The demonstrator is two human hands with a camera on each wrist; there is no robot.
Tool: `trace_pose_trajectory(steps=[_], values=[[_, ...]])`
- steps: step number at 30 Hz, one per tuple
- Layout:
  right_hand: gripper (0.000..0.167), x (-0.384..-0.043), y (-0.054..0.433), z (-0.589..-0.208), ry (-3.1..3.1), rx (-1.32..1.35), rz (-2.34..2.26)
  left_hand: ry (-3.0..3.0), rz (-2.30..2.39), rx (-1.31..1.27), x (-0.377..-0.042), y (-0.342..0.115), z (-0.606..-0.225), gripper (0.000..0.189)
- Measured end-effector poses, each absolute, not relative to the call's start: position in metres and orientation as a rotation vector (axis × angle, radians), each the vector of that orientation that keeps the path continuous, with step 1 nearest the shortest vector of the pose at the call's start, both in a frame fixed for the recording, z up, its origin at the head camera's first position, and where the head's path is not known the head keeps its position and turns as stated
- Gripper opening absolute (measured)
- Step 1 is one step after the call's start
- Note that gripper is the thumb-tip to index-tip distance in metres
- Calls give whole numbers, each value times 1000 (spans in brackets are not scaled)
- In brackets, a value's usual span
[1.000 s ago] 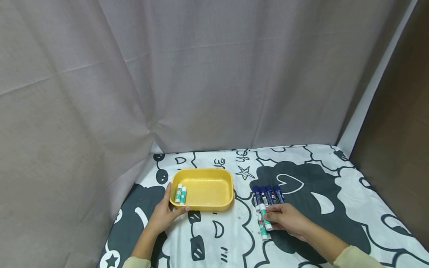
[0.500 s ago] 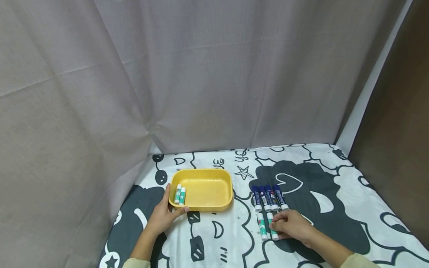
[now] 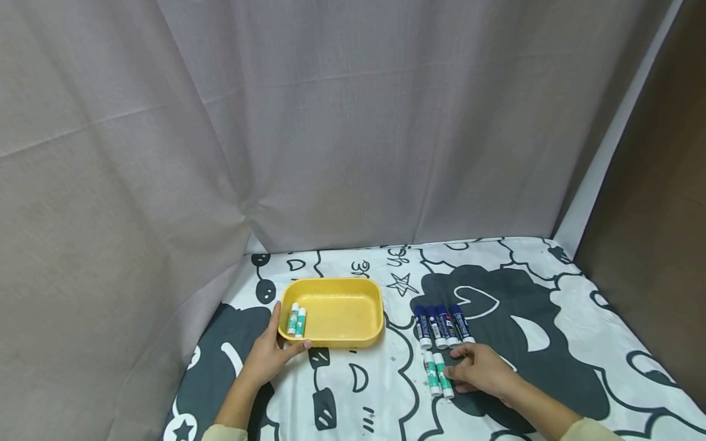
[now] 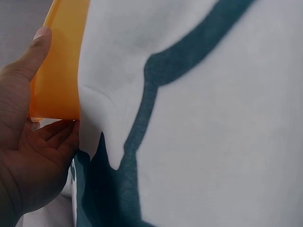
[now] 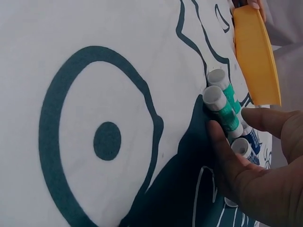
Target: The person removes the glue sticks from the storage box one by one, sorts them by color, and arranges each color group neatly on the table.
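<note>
My left hand [image 3: 269,362] holds the near left corner of a yellow plastic tray [image 3: 346,335]; the left wrist view shows the thumb [image 4: 41,42] at its rim and the other fingers curled below. Inside the tray's left end lie two green-and-white glue sticks [image 3: 300,322]. On the cloth to the right, two more green glue sticks lie side by side, a left one [image 3: 432,375] and a right one [image 3: 443,376]. My right hand [image 3: 481,369] is at the right one, its thumb and forefinger spread on either side of it in the right wrist view, not closed round it.
Several dark blue sticks with white ends [image 3: 441,324] lie in a row just beyond the green pair. A patterned black-and-white cloth [image 3: 380,380] covers the table. A grey curtain [image 3: 342,135] hangs behind, with a brown panel [image 3: 656,202] at the right.
My right hand has lowered the green glue stick onto the cloth, moved it left against the other one and loosened its fingers. The left hand and tray have stayed put.
</note>
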State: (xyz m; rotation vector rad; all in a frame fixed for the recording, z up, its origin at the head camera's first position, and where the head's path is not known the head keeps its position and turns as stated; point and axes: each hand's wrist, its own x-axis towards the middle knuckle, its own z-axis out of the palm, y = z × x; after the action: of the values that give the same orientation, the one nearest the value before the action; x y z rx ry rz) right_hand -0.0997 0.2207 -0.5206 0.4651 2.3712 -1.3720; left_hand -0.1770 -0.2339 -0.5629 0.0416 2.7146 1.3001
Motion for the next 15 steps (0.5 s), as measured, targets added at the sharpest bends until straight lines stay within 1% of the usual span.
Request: trace_pose_trajectory(steps=[6, 12, 15], values=[[43, -101, 221, -511, 2358, 421, -1401, 2711, 1300, 45, -178, -235, -563, 138], [25, -106, 220, -499, 2345, 273, -1469, 2713, 1295, 40, -178, -235, -564, 138], [19, -110, 217, -494, 2348, 216, -1495, 2713, 1302, 39, -178, -235, -564, 138]])
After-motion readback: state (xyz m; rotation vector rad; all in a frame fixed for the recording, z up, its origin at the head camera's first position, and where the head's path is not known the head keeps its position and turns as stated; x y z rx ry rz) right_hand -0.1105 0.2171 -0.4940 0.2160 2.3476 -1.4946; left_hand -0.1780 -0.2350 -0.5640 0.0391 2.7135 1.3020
